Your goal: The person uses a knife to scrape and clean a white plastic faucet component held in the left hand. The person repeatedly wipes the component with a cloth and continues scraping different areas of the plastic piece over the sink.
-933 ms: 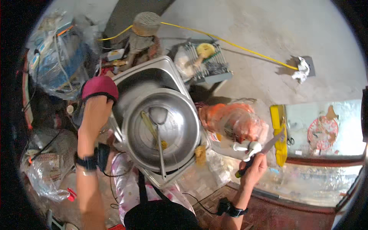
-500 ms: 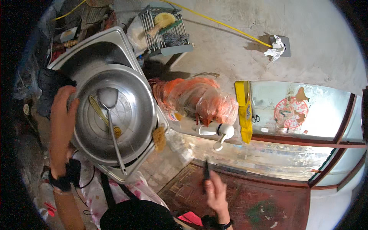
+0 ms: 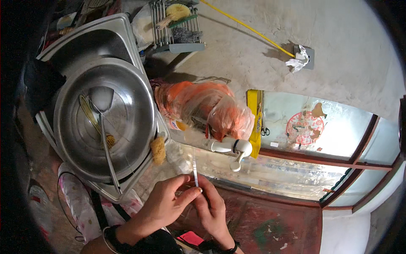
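My left hand (image 3: 167, 205) and my right hand (image 3: 212, 207) meet in front of me, below the sink unit's right corner. Between their closed fingers a thin, pale, narrow strip (image 3: 195, 167) points upward; its exact kind cannot be made out. To the left, a wide steel basin (image 3: 67, 122) rests on the sink. In it lie a long-handled metal ladle (image 3: 101, 99) and a brush with a yellowish handle (image 3: 88, 111). Neither hand touches the basin.
Beside the basin sits a brown sponge (image 3: 158, 150). Orange items in clear plastic bags (image 3: 211, 106) lie near a white tap-like fitting (image 3: 240, 148). A wall rack (image 3: 177, 46) holds a scrub brush. A yellow cord (image 3: 249, 31) runs to a socket; a glazed window frame stands right.
My left hand has left the basin's left rim and joined my right hand. The right hand's dark slim object no longer shows as dark; a pale strip shows there. The view has shifted.
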Demonstrator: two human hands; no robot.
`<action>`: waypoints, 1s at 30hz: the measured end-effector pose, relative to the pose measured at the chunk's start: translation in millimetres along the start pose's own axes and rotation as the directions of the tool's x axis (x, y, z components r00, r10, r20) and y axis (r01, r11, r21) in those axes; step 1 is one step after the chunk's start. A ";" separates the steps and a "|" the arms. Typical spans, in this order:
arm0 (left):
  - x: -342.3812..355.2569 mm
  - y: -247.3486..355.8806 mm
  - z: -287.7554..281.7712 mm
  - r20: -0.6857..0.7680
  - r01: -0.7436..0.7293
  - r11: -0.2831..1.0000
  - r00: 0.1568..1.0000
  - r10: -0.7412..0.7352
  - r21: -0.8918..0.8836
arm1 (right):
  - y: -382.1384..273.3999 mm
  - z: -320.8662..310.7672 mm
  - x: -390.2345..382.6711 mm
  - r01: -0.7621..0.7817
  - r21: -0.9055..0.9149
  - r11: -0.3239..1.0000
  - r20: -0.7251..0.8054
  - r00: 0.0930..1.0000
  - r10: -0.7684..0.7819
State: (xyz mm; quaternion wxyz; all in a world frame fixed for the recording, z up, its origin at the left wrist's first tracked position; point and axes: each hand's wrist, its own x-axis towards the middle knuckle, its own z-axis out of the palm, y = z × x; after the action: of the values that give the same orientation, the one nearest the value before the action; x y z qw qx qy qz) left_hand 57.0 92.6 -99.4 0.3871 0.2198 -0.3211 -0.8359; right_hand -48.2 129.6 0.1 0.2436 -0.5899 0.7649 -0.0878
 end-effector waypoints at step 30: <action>43.7 -1.1 34.8 -0.027 -0.306 0.911 0.945 0.326 0.277 | 8.4 -60.9 69.2 0.201 -0.172 0.964 -0.351 0.902 -0.251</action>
State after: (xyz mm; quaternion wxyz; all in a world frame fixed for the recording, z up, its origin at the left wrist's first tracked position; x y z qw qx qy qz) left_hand 8.6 71.5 -81.1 0.4951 0.2456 -0.4485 -0.7024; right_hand -97.2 57.3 30.7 0.0441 -0.6622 0.7274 -0.1745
